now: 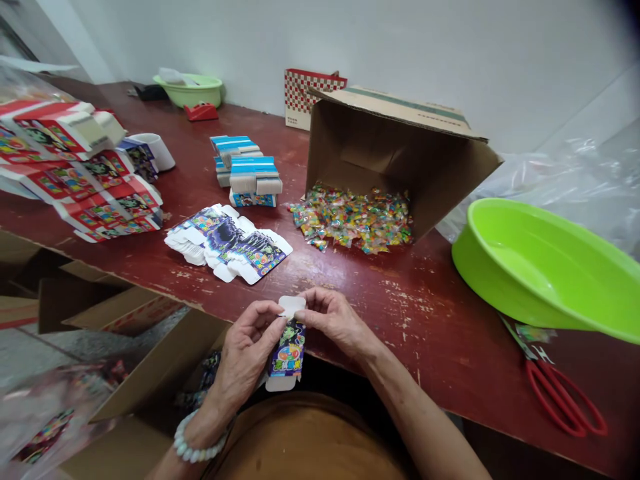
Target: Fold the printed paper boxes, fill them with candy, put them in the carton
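A small purple printed candy box is held between my two hands at the table's front edge, its white flaps standing out at the top and bottom. My left hand pinches its upper left side, a pale bead bracelet on that wrist. At the upper right corner, the thumb and fingers of my right hand grip the box by the top flap. Just beyond lies a fanned stack of flat purple box blanks. Small clear packets of colourful candy spill from a cardboard carton.
The tipped carton opens toward me. A green basin and red-handled scissors are at right. Bundled red boxes pile at left, blue bundles behind the blanks. An open carton stands below the table's edge.
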A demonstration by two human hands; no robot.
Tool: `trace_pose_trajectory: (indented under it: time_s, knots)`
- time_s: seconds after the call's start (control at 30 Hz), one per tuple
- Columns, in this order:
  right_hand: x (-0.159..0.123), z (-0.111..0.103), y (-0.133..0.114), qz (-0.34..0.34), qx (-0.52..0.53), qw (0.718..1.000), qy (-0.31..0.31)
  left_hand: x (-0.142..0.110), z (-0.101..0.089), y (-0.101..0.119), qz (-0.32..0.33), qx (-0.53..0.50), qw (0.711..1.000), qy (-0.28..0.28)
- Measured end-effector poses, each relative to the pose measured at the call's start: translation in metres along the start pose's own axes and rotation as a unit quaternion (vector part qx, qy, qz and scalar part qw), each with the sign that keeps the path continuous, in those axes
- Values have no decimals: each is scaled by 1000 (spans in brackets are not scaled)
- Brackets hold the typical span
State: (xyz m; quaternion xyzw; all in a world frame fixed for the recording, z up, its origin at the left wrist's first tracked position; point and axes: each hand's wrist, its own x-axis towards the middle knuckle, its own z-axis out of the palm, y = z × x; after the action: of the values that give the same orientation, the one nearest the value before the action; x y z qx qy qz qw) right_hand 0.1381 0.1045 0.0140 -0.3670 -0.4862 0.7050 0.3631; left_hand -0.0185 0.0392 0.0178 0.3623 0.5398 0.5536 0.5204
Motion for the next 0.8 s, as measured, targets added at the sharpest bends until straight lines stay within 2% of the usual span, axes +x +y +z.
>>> trace_pose_trajectory:
  time_s: [0.1, 0.17, 0.23, 0.3, 0.37, 0.43, 0.5, 0.67, 0.8]
  knots:
    - [-2, 1, 7, -58, -26, 998, 13, -4, 3, 0, -60, -91, 994, 8]
    - [-4, 2, 10, -97, -46, 994, 28, -7, 5, 1, -132, -127, 982, -40]
    - [-6, 1, 11, -139, -116, 983, 27, -9, 6, 1, -188, -139, 969, -85]
    - [-8, 2, 8, -146, -176, 973, 13, -10, 7, 1, -212, -142, 963, -88]
    - [-7, 3, 3, -84, -149, 985, -5, -9, 9, 0, -203, -138, 967, -71]
    - [-5, 6, -2, 8, -67, 998, -15, -7, 11, -2, -173, -122, 975, -69]
    - [-1, 9, -7, 50, -10, 999, -15, -5, 11, -4, -138, -109, 981, -78]
    - [4, 12, -15, 8, -7, 1000, -4, -2, 6, -6, -117, -109, 982, -105]
    - [-2, 7, -17, -69, -121, 990, -34, 1, 2, -8, -120, -85, 985, -93]
